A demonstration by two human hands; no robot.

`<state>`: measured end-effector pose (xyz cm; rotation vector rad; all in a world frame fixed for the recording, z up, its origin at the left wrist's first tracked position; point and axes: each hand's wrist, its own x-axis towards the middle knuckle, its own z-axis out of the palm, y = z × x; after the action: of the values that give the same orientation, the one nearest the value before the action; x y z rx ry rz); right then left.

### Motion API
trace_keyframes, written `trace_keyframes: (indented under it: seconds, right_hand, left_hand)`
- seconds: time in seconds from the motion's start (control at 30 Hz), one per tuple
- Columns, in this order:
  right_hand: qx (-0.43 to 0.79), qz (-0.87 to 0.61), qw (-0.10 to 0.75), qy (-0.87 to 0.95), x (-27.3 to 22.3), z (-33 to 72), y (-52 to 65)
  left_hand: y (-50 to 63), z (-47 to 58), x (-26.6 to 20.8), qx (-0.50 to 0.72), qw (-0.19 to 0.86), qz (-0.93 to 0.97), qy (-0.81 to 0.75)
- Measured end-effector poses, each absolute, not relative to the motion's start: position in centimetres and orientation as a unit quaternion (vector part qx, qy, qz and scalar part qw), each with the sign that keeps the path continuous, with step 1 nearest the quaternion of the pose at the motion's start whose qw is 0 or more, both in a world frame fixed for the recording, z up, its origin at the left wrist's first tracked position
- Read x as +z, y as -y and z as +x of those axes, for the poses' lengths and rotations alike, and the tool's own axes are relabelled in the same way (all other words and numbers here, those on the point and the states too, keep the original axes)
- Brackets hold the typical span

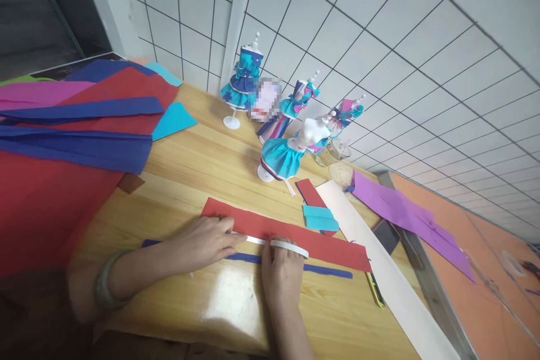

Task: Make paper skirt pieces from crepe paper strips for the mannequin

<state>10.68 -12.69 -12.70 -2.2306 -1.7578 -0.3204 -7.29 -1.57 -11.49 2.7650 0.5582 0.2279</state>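
Observation:
A long red paper strip (333, 246) lies across the wooden table in front of me. My left hand (213, 239) rests on its left part, index finger and thumb stretched out and apart over the end of a narrow white tape strip (291, 246). The tape runs along the red strip's near edge to my right hand (283, 270), whose fingers are curled closed around it; its free end loops over the knuckles. Just nearer to me, a thin dark blue strip (329, 271) lies partly under both hands.
Several small dress forms (280, 158) in blue and pink outfits stand at the back. Red and blue sheets (105, 135) are piled at left. At right lie a yellow cutter (375, 291), a long white strip (392, 281) and purple paper (405, 219). A glass jar (333, 153) stands behind.

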Motion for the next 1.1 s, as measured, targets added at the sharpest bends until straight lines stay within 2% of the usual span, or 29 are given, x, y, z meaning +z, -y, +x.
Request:
trace_keyframes:
  seconds: [0.57, 1.1]
  right_hand:
    - [-0.124, -0.751, 0.176, 0.624, -12.7, 11.3, 12.7]
    - [-0.121, -0.757, 0.164, 0.621, -13.1, 12.2, 13.1]
  left_hand:
    - [1.5, -7.1, -11.8, 0.071, 0.164, 0.965, -0.19]
    - [1.5, -7.2, -11.6, 0.071, 0.158, 0.967, -0.187]
